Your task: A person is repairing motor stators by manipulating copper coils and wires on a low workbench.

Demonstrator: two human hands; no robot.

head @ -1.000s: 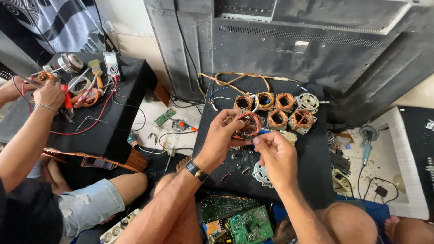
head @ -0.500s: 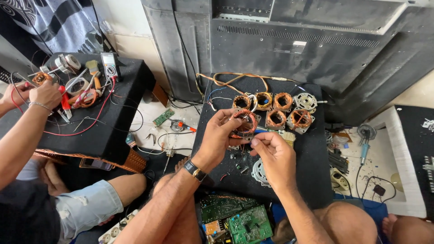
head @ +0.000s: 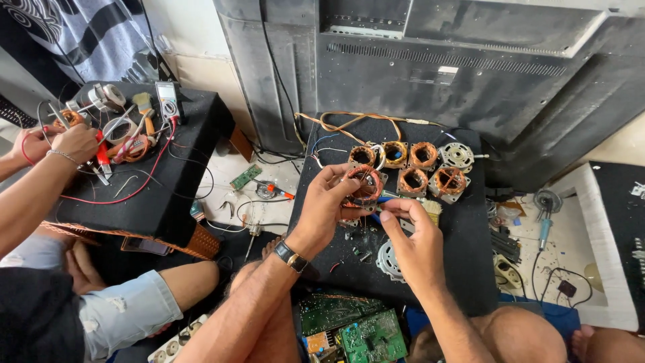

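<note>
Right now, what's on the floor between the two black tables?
In the head view, between the left black table and the right black table lie a small green circuit board, a red-handled tool and loose wires.

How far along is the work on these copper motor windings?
Done, by the look of it: five wound stators sit lined up on the black mat. In hand: the left hand holds another stator while the right hand works beside it. Left: a metal end cover lies unfitted.

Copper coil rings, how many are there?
6 by the person: one in the left hand, the held coil; three in a back row; two in front. Others may be hidden.
</note>
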